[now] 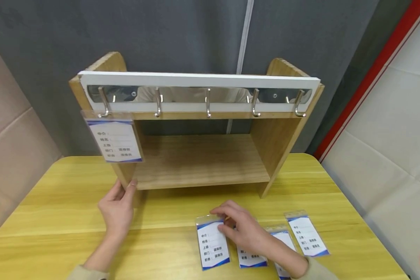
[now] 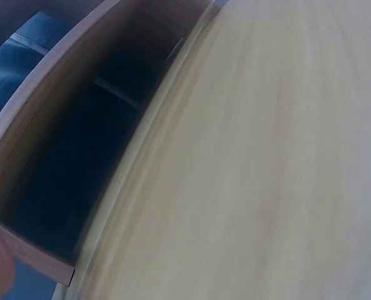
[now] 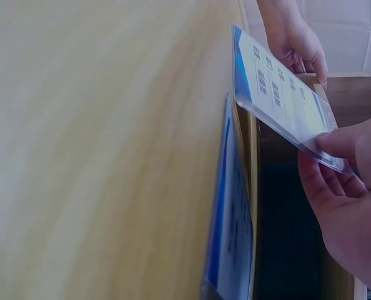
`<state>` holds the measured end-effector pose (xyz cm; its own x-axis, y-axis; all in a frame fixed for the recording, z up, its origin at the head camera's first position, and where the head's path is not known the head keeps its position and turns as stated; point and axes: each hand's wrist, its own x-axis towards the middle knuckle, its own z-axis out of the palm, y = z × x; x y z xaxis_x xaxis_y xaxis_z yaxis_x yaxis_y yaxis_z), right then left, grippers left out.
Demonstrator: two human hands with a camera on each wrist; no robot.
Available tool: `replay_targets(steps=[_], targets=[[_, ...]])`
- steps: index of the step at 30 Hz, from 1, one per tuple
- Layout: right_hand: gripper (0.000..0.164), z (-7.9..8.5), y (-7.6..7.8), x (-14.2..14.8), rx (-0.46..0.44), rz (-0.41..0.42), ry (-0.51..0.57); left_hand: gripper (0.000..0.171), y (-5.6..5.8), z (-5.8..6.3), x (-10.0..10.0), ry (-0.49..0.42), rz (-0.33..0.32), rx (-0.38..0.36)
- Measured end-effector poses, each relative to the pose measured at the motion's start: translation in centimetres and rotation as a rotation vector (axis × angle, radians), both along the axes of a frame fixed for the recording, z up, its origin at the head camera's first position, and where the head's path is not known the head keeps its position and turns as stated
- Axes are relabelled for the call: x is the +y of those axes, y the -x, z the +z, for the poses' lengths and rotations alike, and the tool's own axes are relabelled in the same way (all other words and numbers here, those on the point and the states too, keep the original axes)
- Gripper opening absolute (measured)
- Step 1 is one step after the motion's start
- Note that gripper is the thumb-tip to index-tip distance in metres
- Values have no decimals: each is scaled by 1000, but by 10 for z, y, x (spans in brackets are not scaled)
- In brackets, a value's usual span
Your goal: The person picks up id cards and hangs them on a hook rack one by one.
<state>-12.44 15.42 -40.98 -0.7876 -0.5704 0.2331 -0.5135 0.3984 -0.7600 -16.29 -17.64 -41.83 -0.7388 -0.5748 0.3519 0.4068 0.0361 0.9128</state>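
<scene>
My left hand (image 1: 117,214) grips the lower front corner of the wooden shelf's left side panel, with the thumb on the inner side. My right hand (image 1: 243,229) pinches the clear top edge of a badge holder (image 1: 212,247) with a white and blue card; in the right wrist view this badge holder (image 3: 282,87) is tilted up from the table, thumb on one face and fingers behind. Under and beside the right forearm lie more badge holders (image 1: 308,236), two partly hidden by it. Another badge holder (image 1: 115,140) hangs from the leftmost hook of the rack.
The wooden shelf (image 1: 196,159) stands at the back of the yellow wood-grain table (image 1: 56,217). Across its top front runs a white rail (image 1: 196,79) with several metal hooks (image 1: 208,103). A grey partition (image 1: 182,35) rises behind, and a white panel (image 1: 399,116) borders the right.
</scene>
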Motion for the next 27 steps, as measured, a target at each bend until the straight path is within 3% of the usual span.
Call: replay_targets(steps=[14,27], targets=[[35,-1,2,-4,49,18,130,34,1,-1,-1,-14,-9,9],[32,0,2,-7,62,60,180,34,2,-3,-1,-8,-10,30]])
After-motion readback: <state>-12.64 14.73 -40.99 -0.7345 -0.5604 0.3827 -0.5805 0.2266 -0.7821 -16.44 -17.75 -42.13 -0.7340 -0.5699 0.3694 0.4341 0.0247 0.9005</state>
